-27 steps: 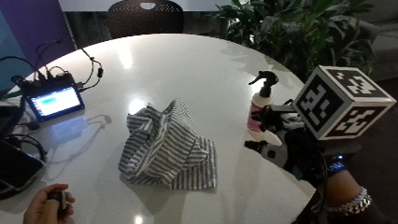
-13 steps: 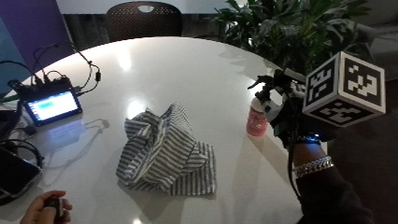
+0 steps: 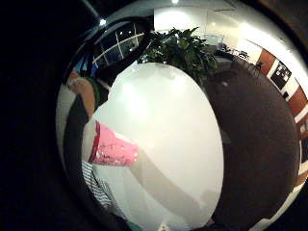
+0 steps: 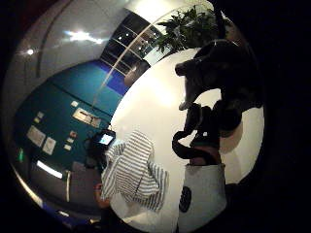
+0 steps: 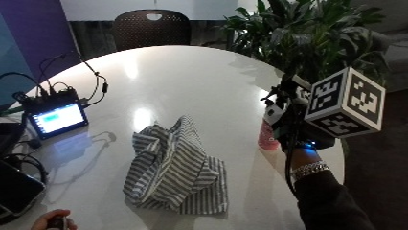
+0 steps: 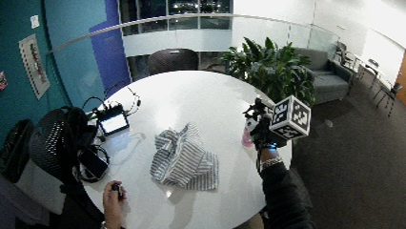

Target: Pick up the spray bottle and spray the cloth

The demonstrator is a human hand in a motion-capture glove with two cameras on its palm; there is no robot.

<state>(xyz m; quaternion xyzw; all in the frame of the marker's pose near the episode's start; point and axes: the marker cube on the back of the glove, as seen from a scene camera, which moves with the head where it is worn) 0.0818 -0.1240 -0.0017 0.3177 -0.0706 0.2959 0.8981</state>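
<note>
A round white bench (image 5: 191,81) fills the scene, with a leafy plant (image 5: 319,33) behind its far edge and a dark chair (image 5: 152,26) at the far side. A crumpled striped cloth (image 5: 175,167) lies near the middle of the bench, toward the person's side; in the thumb-side palm view the cloth (image 4: 133,172) spreads flat on the white top, well apart from the hand. A small monitor (image 5: 59,117) with cables stands near the opposite edge, its screen lit.

At the bench's edge nearest the plant, the gloved right hand (image 5: 293,129) reaches the bottle (image 5: 267,134), a pink bottle with a black trigger head. The hand sits at the bottle's upper part, hiding most of it in the outside view; only the pink lower body shows beside the glove. In the little-finger-side palm view the pink base of the bottle (image 3: 113,149) is close to the palm, above the white bench. In the thumb-side palm view the black sprayer head and the gloved fingers (image 4: 218,73) overlap, the fingers curled round the bottle's neck. Whether the bottle stands on the bench or is just lifted cannot be told.

A bare hand (image 5: 54,221) holds a small dark object at the near corner.
</note>
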